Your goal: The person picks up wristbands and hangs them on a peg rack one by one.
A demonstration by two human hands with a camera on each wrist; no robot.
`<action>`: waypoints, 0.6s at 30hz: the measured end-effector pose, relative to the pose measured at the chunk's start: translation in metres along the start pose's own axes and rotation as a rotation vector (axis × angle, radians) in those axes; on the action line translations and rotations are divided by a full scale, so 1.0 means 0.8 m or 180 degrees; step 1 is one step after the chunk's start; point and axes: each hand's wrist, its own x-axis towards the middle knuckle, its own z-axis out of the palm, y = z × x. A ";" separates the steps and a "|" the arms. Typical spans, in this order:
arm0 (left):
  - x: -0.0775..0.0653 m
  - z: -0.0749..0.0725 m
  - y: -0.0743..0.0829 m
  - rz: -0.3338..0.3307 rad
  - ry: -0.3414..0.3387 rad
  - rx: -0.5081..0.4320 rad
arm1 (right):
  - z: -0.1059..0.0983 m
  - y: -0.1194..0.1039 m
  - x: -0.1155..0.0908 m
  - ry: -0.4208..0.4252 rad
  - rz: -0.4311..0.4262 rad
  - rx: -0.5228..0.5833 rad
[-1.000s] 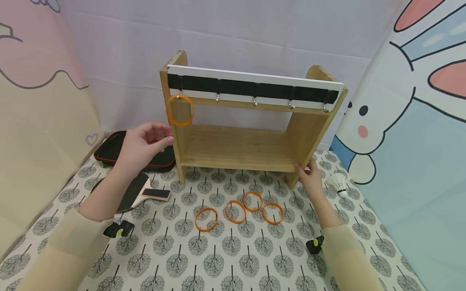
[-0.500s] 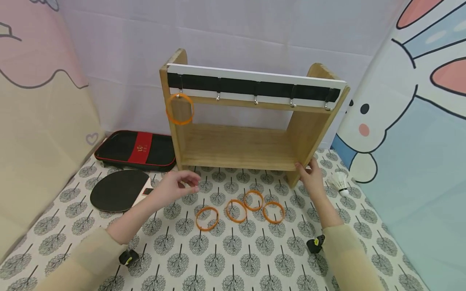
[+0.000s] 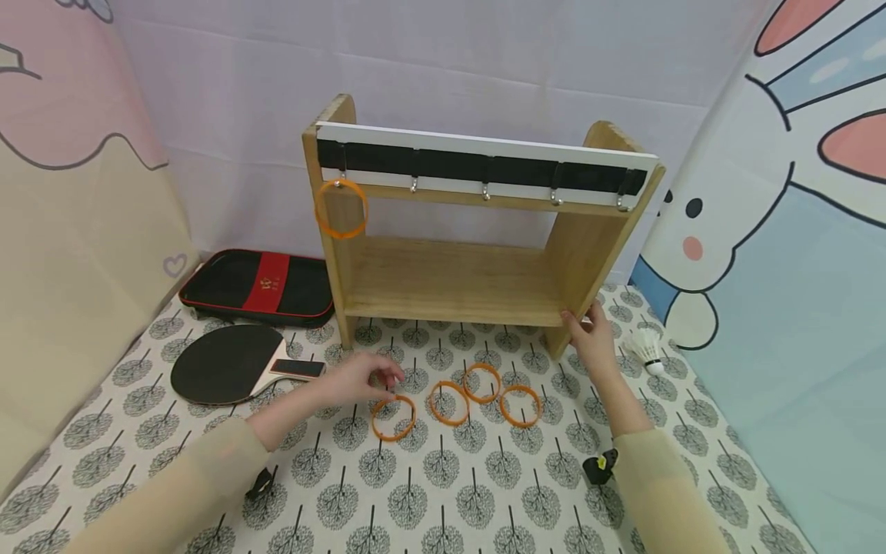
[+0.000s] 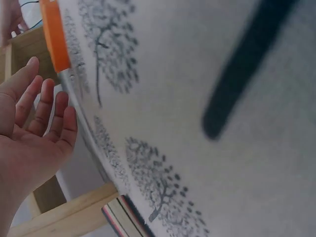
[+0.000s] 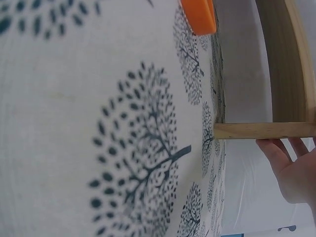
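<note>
My left hand [image 3: 360, 378] hovers over the patterned cloth, fingertips right by the leftmost orange ring [image 3: 394, 438]. In the left wrist view the fingers of that hand [image 4: 37, 143] are loosely bent with nothing between them, and an orange ring [image 4: 55, 37] lies beyond the thumb. My right hand [image 3: 594, 342] holds the lower right side of a wooden shelf [image 3: 450, 285], thumb in front and fingers around the panel. Three more orange rings lie nearby, one of them [image 3: 450, 422] in the middle. Another orange ring [image 3: 342, 235] hangs from the leftmost hook of a black strip [image 3: 450, 163].
Left of the shelf lie a black and red case [image 3: 304, 288] and a table tennis bat [image 3: 224, 362]. A shuttlecock [image 3: 647, 350] is on the cloth [image 3: 443, 500] at the right. Several metal hooks, one of them [image 3: 486, 192] near the centre, line the shelf's top front.
My left hand has come down from beside the hanging ring and moved right, to the leftmost ring on the cloth. My right hand stays on the shelf's side.
</note>
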 end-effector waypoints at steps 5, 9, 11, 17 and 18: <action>0.007 0.006 -0.008 0.0114 -0.0216 0.0090 | 0.000 0.011 0.009 -0.0018 0.0001 0.0063; 0.012 0.006 -0.010 0.0183 -0.0304 0.0176 | 0.001 0.032 0.019 -0.0020 0.0007 0.0068; 0.014 0.006 -0.010 0.0167 -0.0355 0.0163 | 0.001 0.040 0.022 -0.0013 -0.0002 0.0040; 0.019 0.008 -0.012 0.0086 -0.0441 0.0214 | 0.000 0.049 0.024 0.0011 -0.0063 0.0025; 0.019 0.009 -0.012 0.0087 -0.0443 0.0239 | 0.000 0.049 0.024 0.0014 -0.0062 0.0026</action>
